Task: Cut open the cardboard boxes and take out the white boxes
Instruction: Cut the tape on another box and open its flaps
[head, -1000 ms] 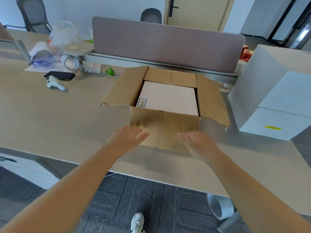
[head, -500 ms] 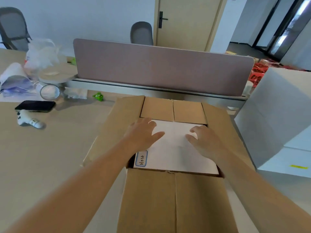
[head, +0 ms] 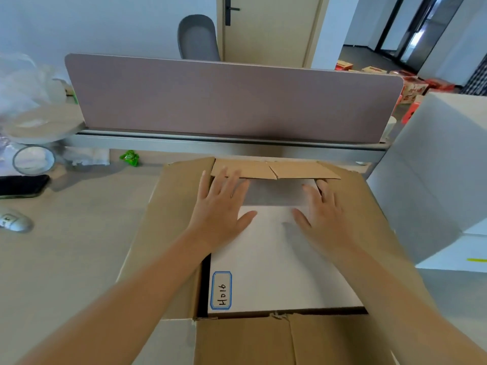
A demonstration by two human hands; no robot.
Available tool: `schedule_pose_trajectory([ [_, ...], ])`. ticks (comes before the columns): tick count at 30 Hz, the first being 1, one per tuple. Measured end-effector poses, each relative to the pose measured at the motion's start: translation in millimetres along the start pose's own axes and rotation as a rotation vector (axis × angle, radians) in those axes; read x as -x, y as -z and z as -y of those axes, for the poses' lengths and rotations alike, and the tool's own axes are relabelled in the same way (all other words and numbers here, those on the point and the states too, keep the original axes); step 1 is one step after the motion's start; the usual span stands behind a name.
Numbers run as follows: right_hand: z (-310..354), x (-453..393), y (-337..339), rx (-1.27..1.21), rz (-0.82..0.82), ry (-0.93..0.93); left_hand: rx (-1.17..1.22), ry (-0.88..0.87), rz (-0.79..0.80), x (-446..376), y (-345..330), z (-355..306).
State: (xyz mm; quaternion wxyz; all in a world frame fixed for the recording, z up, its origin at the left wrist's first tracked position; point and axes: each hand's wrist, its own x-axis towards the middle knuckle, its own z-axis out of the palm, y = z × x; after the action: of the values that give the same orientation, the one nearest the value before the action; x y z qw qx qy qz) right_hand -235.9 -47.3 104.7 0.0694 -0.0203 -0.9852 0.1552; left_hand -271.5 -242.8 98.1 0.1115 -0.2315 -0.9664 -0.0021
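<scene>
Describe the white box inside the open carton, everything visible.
The white box lies flat in the open cardboard carton, only its plain matte top showing, apparently card. A blue-bordered label handwritten "H016" sits at its near-left corner. Dark gaps run along its left and near edges. The carton's far flaps shade its far end. The left hand and right hand rest on it, fingers spread toward the far edge.

Both forearms are bare from the bottom edge of the view up to the wrists, with no sleeve showing, and the left hand and right hand are ungloved, with short nails and plain fingers.
</scene>
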Motion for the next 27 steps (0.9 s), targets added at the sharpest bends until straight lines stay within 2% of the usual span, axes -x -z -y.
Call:
schedule_pose_trajectory([
  [6, -2.3, -41.2, 15.6, -0.019, -0.008, 0.015, 0.101, 0.139, -0.131, -36.4, 10.4, 5.1],
  [8, -5.0, -58.8, 17.1, -0.032, -0.002, 0.025, 0.114, 0.196, -0.131, -52.5, 8.2, 4.8],
  [14, -18.0, -111.5, 0.3, -0.009, 0.097, 0.009, 0.18, 0.27, 0.069, -92.9, -21.3, 11.5],
  [18, -24.7, -128.1, -14.2, -0.01, 0.189, -0.011, 0.169, 0.303, 0.143, -103.7, -34.9, 17.0],
  [23, -22.8, -131.4, -23.9, 0.2, 0.198, 0.042, 0.177, 0.305, 0.2, -106.8, -36.6, 16.4],
  [27, -21.1, -119.4, -20.8, 0.079, 0.203, 0.052, 0.289, 0.312, 0.243, -98.6, -28.6, 12.4],
])
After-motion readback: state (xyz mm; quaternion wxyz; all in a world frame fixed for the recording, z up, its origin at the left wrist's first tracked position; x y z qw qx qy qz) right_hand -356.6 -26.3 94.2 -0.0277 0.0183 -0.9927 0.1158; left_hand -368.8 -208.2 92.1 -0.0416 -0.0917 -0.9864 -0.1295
